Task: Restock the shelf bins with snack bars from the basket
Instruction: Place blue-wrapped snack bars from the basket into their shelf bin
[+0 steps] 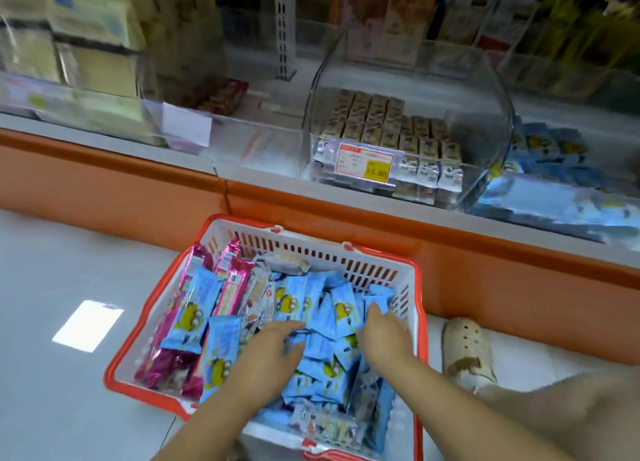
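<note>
Pick-up step: both hands are down in the basket (138, 339) on the floor, among the blue snack bars (318, 304). Left hand (273, 342) lies loosely spread on the pile, gripping nothing. Right hand (384, 332) has fingers dug into the bars, hold unclear. Next move, likely: gather a bunch and lift it to the blue-bar bin (554, 155) on the right of the shelf.

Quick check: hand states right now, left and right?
Left hand: fingers on the blue snack bars, grip cannot be told.
Right hand: fingers curled into the blue snack bars, grip cannot be told.
</note>
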Motion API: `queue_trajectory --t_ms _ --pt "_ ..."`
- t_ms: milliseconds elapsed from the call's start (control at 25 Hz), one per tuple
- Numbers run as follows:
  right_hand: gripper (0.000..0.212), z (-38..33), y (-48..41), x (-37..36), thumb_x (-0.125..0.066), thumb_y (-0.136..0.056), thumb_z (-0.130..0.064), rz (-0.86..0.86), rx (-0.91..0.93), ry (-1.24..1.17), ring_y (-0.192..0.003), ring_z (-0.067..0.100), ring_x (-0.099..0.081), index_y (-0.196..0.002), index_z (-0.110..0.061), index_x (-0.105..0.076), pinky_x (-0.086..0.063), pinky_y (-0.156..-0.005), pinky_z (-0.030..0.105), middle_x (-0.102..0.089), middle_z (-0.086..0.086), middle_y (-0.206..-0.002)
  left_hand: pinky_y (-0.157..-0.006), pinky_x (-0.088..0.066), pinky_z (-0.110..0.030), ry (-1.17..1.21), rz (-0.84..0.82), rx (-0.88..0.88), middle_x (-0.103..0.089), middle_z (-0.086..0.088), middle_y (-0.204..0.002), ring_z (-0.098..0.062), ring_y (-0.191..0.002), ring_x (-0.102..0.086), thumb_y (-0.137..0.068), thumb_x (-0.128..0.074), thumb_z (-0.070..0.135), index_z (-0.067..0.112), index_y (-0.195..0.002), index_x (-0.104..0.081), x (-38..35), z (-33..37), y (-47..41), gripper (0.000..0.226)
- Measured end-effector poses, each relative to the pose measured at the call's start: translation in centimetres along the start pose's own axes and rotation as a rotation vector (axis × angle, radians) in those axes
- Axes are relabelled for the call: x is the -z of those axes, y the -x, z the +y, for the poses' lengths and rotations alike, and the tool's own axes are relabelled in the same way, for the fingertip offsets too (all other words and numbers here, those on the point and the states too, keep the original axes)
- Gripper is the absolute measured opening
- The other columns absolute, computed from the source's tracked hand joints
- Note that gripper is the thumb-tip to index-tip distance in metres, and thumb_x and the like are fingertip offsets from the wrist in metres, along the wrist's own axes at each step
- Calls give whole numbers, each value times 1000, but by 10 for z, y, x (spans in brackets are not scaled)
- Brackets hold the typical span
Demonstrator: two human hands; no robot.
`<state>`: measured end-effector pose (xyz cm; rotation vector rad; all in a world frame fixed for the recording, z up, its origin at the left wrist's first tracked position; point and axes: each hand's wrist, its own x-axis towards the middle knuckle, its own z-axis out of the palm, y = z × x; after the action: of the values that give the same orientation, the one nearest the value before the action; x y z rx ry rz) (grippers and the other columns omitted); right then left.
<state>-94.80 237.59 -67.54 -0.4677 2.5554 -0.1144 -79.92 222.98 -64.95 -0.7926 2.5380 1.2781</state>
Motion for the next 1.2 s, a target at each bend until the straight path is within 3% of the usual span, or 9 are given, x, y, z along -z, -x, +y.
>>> queue_trajectory --t_ms 120,240,400,600,800,920,1040,1120,1200 --pt "68 1 9 -3 -54 -91 -17 133 20 -94 -118 35 -48 -150 -14 -20 -42 -87 36 -49 15 -132 -99 -43 -27 54 -33 27 -45 5 -140 -9 -108 -53 -100 -48 34 32 -139 -44 -4 3 0 39" --pt "75 -3 28 2 -61 -86 -13 203 49 -582 -110 29 -56 -150 -23 -22 -49 -77 38 -49 7 -136 -98 -43 -26 182 -34 55 -47 10 -140 -5 -107 -52 -99 -49 36 30 -137 -47 -11 13 -5 38" --pt "77 -7 66 8 -65 -84 -9 202 178 -964 -70 2 -60 -144 -41 -27 -46 -52 17 -50 -20 -126 -80 -56 -28 720 -116 233 -61 2 -122 -12 -102 -65 -94 -55 45 19 -132 -53 -20 32 -13 46" --pt "72 -3 96 16 -74 -80 -6 122 328 -1046 -105 -18 -51 -131 -45 -42 -45 -75 4 -51 -27 -122 -75 -59 -35 1182 -121 235 -70 -13 -114 -27 -102 -69 -91 -65 16 4 -128 -55 -19 48 -15 39" --pt "36 17 96 76 -71 -84 -8 64 275 -1105 -73 8 -64 -112 -30 -61 -52 -66 23 -68 0 -88 -70 -56 -24 947 -129 -99 -74 -2 -104 -20 -94 -71 -91 -65 17 29 -115 -63 4 93 -1 27" --pt "31 35 97 137 -71 -82 -1 55 383 -1015 -71 8 -64 -103 -22 -68 -51 -66 20 -72 2 -82 -76 -57 -32 794 -101 -348 -73 2 -103 -19 -95 -70 -88 -68 16 39 -104 -68 21 146 -2 29" --pt "22 69 89 216 -74 -80 -7 349 442 -979 -75 2 -67 -94 -25 -71 -51 -65 14 -75 -8 -87 -81 -53 -19 499 141 -623 -70 21 -102 1 -96 -65 -89 -66 26 50 -106 -64 38 212 -23 29" --pt "19 97 74 267 -74 -81 -13 631 384 -991 -70 -3 -65 -93 -27 -69 -49 -61 13 -73 -13 -82 -90 -37 0 230 343 -761 -60 31 -115 13 -109 -52 -90 -62 33 48 -123 -54 44 254 -41 37" --pt "20 123 51 301 -75 -81 -15 794 264 -973 -63 -1 -62 -100 -20 -68 -45 -57 18 -71 -9 -77 -98 -15 3 -35 442 -817 -42 26 -135 8 -126 -36 -94 -56 36 35 -144 -38 40 285 -64 53"
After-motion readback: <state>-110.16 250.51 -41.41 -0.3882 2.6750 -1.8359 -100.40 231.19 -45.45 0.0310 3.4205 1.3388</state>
